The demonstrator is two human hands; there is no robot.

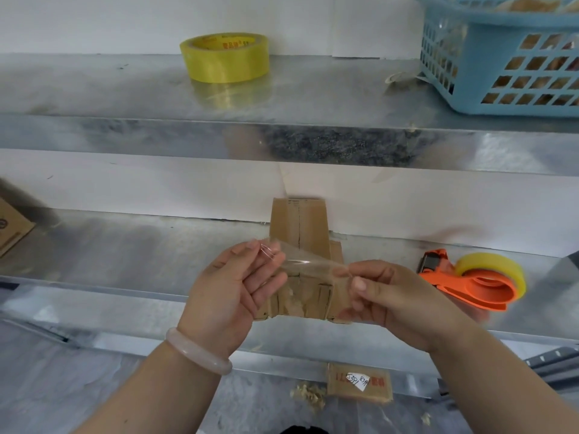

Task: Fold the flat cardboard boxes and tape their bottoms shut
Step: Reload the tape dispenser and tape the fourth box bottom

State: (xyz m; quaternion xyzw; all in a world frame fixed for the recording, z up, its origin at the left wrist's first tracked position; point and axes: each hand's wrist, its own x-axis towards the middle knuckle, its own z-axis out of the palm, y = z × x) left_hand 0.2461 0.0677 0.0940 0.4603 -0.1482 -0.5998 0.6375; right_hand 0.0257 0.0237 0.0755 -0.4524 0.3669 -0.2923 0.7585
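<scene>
**A:** What's the biggest thing there?

**B:** A metal shelf (94, 89) runs across the top. Below it is the metal desk (125, 252). A blue plastic basket (488, 42) sits on the shelf at 1 o'clock, with brown bits showing through its lattice.

**A:** Any writing?

**B:** The yellow tape roll (224, 59), on the shelf at 11 o'clock, has red print on its core, too small to read. A carton (12, 223) cut off at 9 o'clock shows part of a printed mark, also unreadable.

**A:** And the box being worked on?

**B:** The cardboard box (299, 223) stands on the desk at the centre, against the white wall. There is fine print along its top edge that I can't make out. An orange tape dispenser (470, 283) with a yellow roll lies at 3 o'clock.

**A:** The hands?

**B:** The left hand (225, 292), with a pale bangle (194, 352) at its wrist, pinches 1 end of a strip of clear tape (304, 261). The right hand (398, 302) pinches the other end. The strip is stretched in front of the box, and both hands hide its lower corners.

**A:** Anything smaller?

**B:** A cardboard scrap (360, 383) lies at 6 o'clock with a white label. The handwriting on it looks like 5391, but the rest is cramped.
</scene>
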